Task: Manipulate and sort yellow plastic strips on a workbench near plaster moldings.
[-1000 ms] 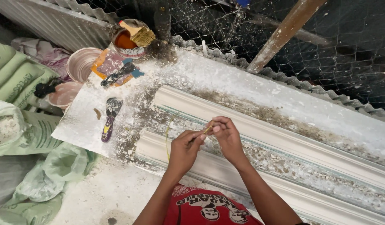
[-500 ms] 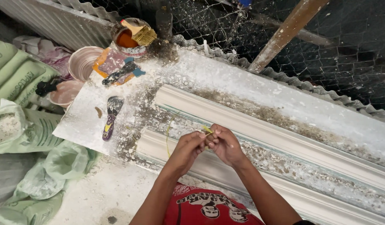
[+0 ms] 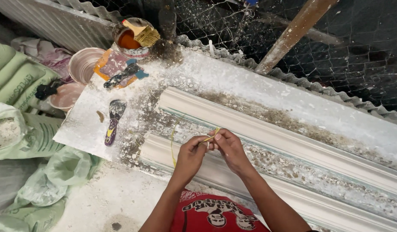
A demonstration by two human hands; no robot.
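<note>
My left hand and my right hand meet over a long white plaster moulding that lies on a dusty white board. Both hands pinch a thin yellow strand between the fingertips. A loose loop of the strand hangs down and to the left of my left hand. The moulding runs from the middle of the board off to the lower right.
A putty knife lies on the board's left part. Behind it are a second scraper, a paint can with a brush, and two bowls. Green sacks lie left. Wire mesh and a wooden pole stand behind.
My hands have drawn closer together and a little lower over the moulding, still working the yellow strand. The view has shifted slightly.
</note>
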